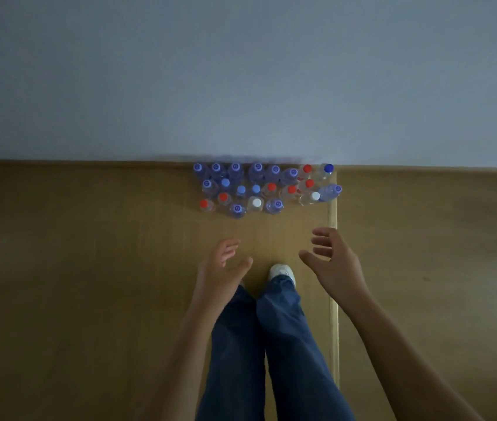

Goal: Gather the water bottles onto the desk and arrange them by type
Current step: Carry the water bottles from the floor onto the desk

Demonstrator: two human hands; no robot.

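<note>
Looking straight down from the head camera, the whole batch of clear plastic water bottles (267, 188) is standing on the tan wooden floor (89, 268), packed tight against the foot of the pale grey wall (241, 71). No desk shows anywhere in view, so my read is the gathering hasn't really got going and pretty much everything is left.

The cluster is a mix. Purple-tinted bottles with printed purple caps (235, 170) fill most of the back row, red-capped clear bottles (307, 169) are scattered through the middle and right, a few plain light-blue caps (241, 189) sit in the centre, plus two white caps (257, 203) and one dark blue cap (328, 168) at the far right. So nothing is sorted by type yet.

Both hands are empty. The left hand (221, 265) and right hand (330, 256) hover short of the front row, fingers spread and loosely bent, touching nothing. Below them are blue jeans (241, 344) and a white shoe (282, 271).
</note>
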